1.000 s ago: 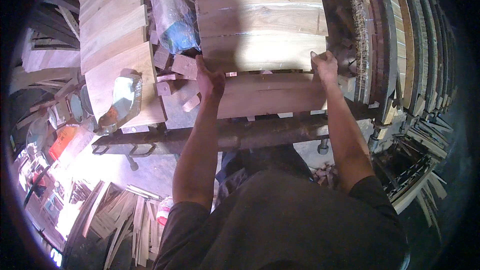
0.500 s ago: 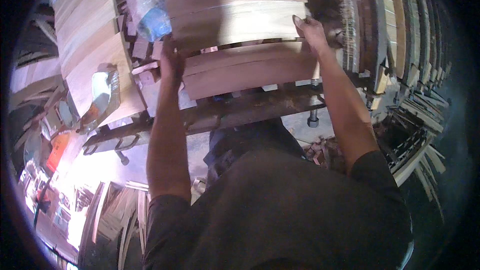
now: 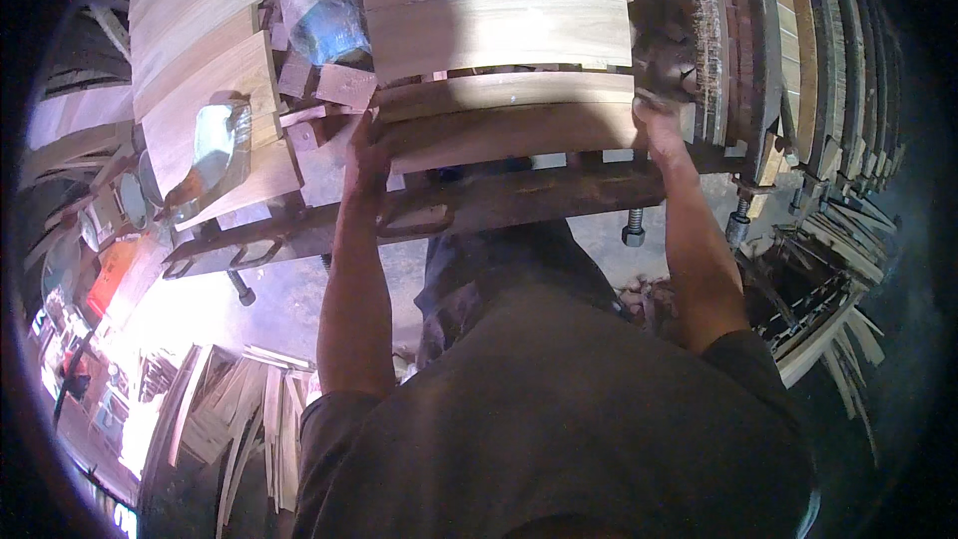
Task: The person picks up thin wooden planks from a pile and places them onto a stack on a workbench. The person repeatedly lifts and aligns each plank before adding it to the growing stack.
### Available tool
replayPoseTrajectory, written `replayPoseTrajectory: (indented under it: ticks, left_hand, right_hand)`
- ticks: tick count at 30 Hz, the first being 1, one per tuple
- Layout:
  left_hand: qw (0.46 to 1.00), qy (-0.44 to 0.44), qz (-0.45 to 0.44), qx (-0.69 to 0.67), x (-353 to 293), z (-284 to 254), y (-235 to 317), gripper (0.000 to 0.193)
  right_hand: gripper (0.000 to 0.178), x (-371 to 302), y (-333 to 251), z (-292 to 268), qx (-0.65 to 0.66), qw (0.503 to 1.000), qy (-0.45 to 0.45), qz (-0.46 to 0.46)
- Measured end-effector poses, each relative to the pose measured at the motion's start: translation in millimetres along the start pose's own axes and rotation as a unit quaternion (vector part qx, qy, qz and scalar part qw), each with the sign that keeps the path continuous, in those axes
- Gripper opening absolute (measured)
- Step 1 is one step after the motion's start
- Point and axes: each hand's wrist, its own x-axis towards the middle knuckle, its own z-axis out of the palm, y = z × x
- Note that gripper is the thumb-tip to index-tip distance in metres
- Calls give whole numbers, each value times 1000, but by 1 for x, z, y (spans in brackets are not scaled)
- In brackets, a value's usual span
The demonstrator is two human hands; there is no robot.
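Note:
Two light wooden boards (image 3: 509,125) lie edge to edge across the bench in front of me. My left hand (image 3: 366,152) is closed at their left end; most of its fingers are hidden. At the opposite end my right hand (image 3: 662,130) grips with the thumb on top and the other fingers out of sight below. Just beyond, separated by a narrow gap, lies a wider panel of wooden boards (image 3: 499,32). A dark metal clamp bar (image 3: 539,202) runs along the near side, close to my body.
Left of the panel sit a plastic-wrapped bundle (image 3: 324,20) and wood blocks (image 3: 344,86). A second board panel (image 3: 195,50) carries a cut-open container (image 3: 215,145). Bar clamps (image 3: 763,60) stand in a row at right. Wood offcuts (image 3: 239,409) cover the lower left floor.
My right hand has moved nearer, from the wide panel's corner to the end of the near boards. My left hand has also come slightly nearer. The shadow on the near boards has lifted.

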Motion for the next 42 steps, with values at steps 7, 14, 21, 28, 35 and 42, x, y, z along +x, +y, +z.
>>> replayPoseTrajectory:
  ticks: [7, 14, 21, 28, 35, 42]
  left_hand:
    - [996, -3, 35, 79, 12, 11, 29, 80]
    - [993, -36, 98, 47, 50, -34, -50, 79]
    - [997, -32, 67, 32, 2, -21, -13, 62]
    - [998, -2, -31, -48, 9, -18, -5, 75]
    - [999, -12, -12, 27, 10, -8, -3, 81]
    - [998, -29, 46, -20, 17, -2, -2, 76]
  right_hand:
    - [32, 16, -18, 8, 13, 999, 17, -46]
    - [28, 9, -22, 10, 68, 997, 18, 26]
    - [26, -15, -46, 7, 2, 993, -7, 120]
    - [32, -26, -69, 38, -91, 996, -10, 16]
    - [29, -18, -63, 29, -114, 993, 6, -2]
    - [44, -29, -77, 37, -165, 985, 43, -6]
